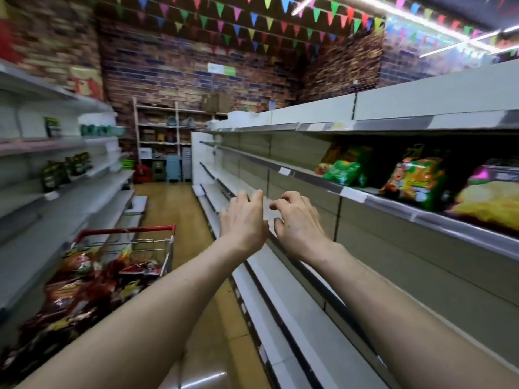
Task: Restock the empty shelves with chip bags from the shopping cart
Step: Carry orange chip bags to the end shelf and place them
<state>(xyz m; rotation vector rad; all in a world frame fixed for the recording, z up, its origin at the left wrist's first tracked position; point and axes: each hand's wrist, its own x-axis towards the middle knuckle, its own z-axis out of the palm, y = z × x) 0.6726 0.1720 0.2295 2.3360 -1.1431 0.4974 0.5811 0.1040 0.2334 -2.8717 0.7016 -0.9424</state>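
My left hand (243, 220) and right hand (298, 223) hover loosely curled and empty at centre frame, free to reach the chip bags (81, 293) heaped in the cart (126, 231) lower left, close by the bare shelves (295, 318) they belong on.

1. Source: overexposed ceiling tubes (415, 18), high right of the shopping cart (134, 248).
2. Glare: pale sheen on floor (202, 379), below-right of the cart.
3. Shadow: shelves (295, 153) right of the cart, dim under their overhangs.
4. Blur: motion smear, heaviest left of the cart.
5. Distortion: wide-angle bowing at edges.
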